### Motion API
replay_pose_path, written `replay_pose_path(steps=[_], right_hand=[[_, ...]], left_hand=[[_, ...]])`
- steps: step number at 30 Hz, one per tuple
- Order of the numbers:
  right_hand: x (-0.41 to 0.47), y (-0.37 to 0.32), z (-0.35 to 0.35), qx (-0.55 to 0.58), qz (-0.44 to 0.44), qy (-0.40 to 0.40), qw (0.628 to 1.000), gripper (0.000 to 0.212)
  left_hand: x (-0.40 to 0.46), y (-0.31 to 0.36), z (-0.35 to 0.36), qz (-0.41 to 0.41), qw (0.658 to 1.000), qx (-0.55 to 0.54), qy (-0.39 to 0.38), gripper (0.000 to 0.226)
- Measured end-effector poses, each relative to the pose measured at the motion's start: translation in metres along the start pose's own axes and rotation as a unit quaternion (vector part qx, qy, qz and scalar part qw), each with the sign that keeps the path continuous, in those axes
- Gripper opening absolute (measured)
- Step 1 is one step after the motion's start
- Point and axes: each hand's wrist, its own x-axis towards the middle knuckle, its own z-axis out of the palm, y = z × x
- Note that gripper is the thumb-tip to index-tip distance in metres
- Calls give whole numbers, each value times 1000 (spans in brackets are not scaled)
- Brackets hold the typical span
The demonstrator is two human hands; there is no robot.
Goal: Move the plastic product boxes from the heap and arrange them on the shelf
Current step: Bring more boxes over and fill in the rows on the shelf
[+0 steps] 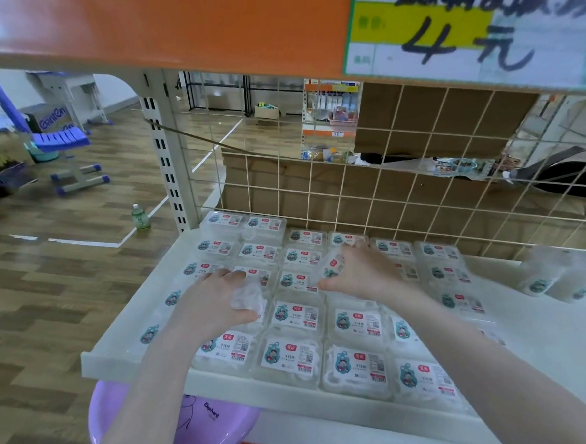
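Most of the job looks done: the white shelf (pixel 126 331) already carries neat rows of clear plastic product boxes (pixel 295 359), each with a white printed label, running from the front edge back to the wire grid panel (pixel 402 187) and filling the left and middle of the shelf; at the back left corner a few boxes sit stacked two high. The left hand (pixel 217 303) is over the second column from the left edge, its grip curled round a clear box (pixel 250 298) that it seems to be seating into the row; the right hand (pixel 363 274) is further back, near the middle of the shelf, its grip pinching another box (pixel 332 265) tilted on edge above the laid ones. What is left, as I judge it, lies to the right: a small loose heap (pixel 549 280) of the same boxes rests untidily near the right end of the shelf, with bare shelf between it and the ordered rows; these, and the two boxes in hand, have yet to be set down squarely. A purple plastic basin (pixel 201 430) sits below the front edge; whether it holds more boxes cannot be told.
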Motion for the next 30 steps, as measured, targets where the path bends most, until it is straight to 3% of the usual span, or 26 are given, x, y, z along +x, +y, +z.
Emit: replay_pose_path(steps=[5,11,15,21,25,30], right_hand=[[-4,-4,8,-19,15,-6,1000,92],[5,17,-19,28,-157,-129,979,94],[14,20,-23,-8,-198,-171,965,87],[35,19,-23,-5,-222,-81,972,65],[57,10,-26,19,-177,-1,984,45],[82,-11,-22,-8,-126,25,992,30]], left_hand=[[1,0,1,1,1000,3,3,73],[1,-1,2,-5,1000,-1,-3,74],[0,-1,2,-5,1000,-4,0,74],[-2,0,1,-1,1000,-13,9,74],[-3,1,0,-4,1000,-2,10,74],[-2,2,-1,-3,1000,4,12,73]])
